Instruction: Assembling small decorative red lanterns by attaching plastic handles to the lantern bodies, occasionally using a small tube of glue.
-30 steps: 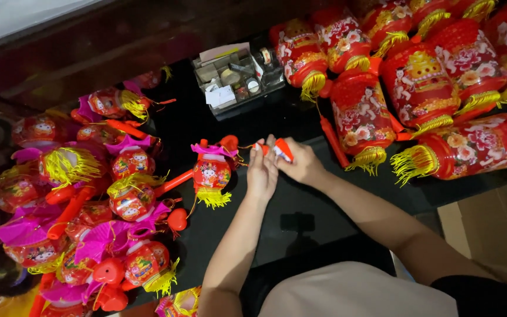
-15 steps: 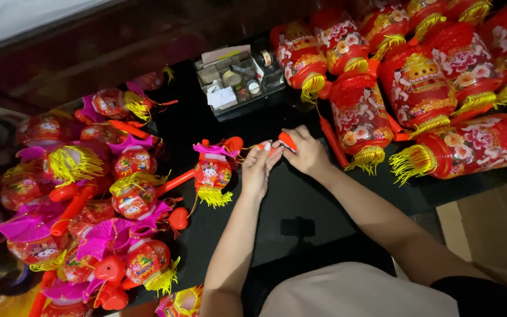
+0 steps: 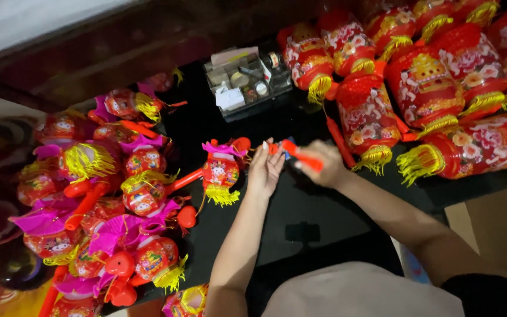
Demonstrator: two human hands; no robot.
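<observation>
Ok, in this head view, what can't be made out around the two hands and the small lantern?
- Red stick: its far part is hidden inside the right hand.
- How the small lantern joins the stick: blocked by the left hand.
- Contents of the clear box: too small and dim to identify.
- Large lanterns: cut off by the top and right edges.
- Small lantern pile: lower ones cut off by the bottom edge.

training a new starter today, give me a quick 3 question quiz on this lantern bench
1. True or false: the right hand holds an orange stick.
2. On which side of the black table are the large red lanterns: A left, B right?
3. What lies just left of the left hand?

Key: 1 true. 2 B. 3 a small red lantern with a yellow tassel.
</observation>
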